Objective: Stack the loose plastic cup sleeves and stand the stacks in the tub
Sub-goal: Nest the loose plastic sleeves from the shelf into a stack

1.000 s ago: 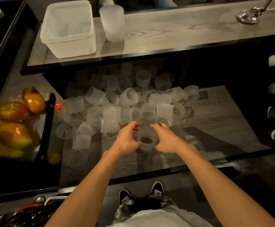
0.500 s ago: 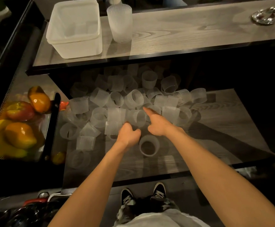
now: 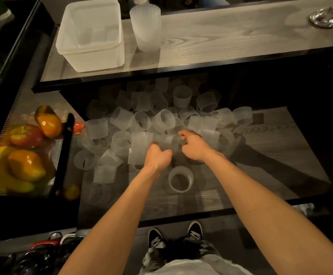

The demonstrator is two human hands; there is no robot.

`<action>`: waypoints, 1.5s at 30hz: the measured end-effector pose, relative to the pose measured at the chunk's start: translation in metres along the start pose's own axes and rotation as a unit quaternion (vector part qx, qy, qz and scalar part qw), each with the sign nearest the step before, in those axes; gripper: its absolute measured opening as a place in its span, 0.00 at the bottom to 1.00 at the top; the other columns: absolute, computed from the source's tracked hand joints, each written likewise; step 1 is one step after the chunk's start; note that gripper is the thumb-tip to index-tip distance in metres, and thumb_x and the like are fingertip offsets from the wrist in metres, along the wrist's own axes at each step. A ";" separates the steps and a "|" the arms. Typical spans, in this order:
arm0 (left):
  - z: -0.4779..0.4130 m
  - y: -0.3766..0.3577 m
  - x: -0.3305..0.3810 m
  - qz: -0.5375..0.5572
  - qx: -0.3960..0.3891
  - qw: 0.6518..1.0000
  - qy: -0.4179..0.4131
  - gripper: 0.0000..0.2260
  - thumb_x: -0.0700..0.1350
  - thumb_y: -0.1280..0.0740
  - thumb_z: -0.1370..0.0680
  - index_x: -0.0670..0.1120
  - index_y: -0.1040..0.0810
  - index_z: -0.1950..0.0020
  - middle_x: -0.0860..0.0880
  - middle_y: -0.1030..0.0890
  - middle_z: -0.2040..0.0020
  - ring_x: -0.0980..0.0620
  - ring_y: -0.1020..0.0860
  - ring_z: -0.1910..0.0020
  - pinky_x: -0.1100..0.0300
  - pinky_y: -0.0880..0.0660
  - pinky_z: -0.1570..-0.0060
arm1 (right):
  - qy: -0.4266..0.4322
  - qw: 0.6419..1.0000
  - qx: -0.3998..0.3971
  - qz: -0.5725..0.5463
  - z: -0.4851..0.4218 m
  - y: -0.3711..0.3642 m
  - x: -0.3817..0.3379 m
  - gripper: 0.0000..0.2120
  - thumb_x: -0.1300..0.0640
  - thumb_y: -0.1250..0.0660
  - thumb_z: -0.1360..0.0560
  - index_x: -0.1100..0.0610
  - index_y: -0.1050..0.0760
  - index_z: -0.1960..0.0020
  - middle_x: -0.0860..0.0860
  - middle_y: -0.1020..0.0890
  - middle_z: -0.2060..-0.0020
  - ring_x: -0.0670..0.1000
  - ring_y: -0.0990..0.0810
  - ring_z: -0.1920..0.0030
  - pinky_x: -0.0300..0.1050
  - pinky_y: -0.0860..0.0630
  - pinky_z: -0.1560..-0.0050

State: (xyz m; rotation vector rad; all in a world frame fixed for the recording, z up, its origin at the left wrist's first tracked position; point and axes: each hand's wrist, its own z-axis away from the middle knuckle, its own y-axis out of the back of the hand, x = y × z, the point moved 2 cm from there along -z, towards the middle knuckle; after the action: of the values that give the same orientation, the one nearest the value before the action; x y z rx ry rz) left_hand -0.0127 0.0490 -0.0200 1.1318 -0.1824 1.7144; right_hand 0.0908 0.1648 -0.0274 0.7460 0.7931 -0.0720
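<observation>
Several loose translucent ribbed cup sleeves [image 3: 162,120] lie heaped on the lower wooden shelf. My left hand [image 3: 157,156] and my right hand [image 3: 193,146] meet at one sleeve lying on its side [image 3: 167,141]. Both hands have curled fingers on it, the left at its near side and the right at its rim. A short upright stack of sleeves [image 3: 180,180] stands alone just in front of my hands. The white plastic tub [image 3: 94,56] sits on the upper shelf at the left with nothing visible inside. A tall stack of sleeves [image 3: 145,26] stands right of the tub.
A perforated tray of fruit [image 3: 25,153] lies left of the heap behind a black bar [image 3: 65,153]. The upper shelf's front edge [image 3: 161,73] overhangs the back of the heap. A metal dish [image 3: 326,16] is at the far right. Bottles line the right edge.
Both hands let go of the short upright stack and moved back into the heap. They now close on a sleeve lying on its side.
</observation>
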 end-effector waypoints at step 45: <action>0.022 0.024 -0.045 -0.108 -0.200 0.972 -0.053 0.24 0.51 0.24 0.25 0.46 0.26 0.33 0.46 0.18 0.51 0.55 0.16 0.63 0.66 0.24 0.66 | -0.058 0.988 -0.146 0.008 0.057 -0.003 0.023 0.05 0.62 0.30 0.24 0.60 0.24 0.49 0.55 0.15 0.63 0.49 0.14 0.62 0.44 0.20 0.61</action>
State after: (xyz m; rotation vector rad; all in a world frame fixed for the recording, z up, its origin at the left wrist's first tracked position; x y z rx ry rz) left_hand -0.0180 -0.0048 -0.0327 0.9062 -0.4347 1.3485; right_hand 0.1417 0.1312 -0.0174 0.4666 0.6680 0.0147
